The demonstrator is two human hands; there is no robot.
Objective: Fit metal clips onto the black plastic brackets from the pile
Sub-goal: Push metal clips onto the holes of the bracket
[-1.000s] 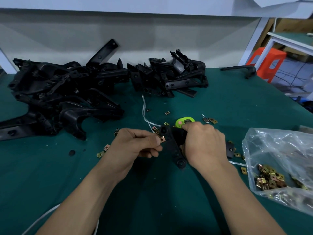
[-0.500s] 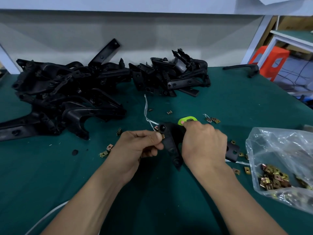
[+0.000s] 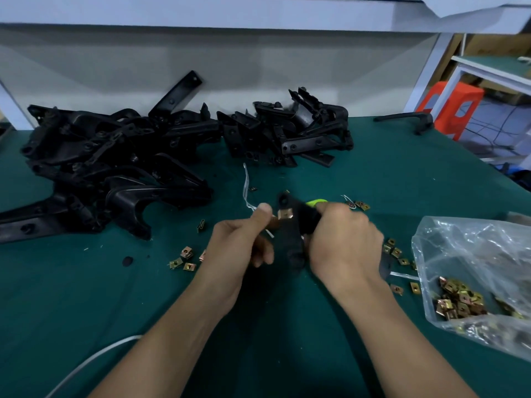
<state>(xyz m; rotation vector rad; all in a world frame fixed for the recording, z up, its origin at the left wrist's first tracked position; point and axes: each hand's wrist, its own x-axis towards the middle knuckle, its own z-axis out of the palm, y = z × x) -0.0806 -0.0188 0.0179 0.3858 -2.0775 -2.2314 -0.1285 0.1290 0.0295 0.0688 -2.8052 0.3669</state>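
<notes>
A: Your right hand (image 3: 342,242) grips one black bracket (image 3: 293,239) over the green table (image 3: 143,311).
B: And your left hand (image 3: 241,242) pinches a metal clip (image 3: 285,215), touching the bracket's edge.
A: The big pile of brackets (image 3: 129,168) lies behind your hands, on the left.
B: The plastic bag of clips (image 3: 459,254) sits beside your right arm, with loose clips (image 3: 398,252) near it.

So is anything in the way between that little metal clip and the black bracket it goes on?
Nothing visible. The left hand pinches the metal clip right at the edge of the bracket, which the right hand grips. Blur hides whether the clip is seated yet.
</notes>
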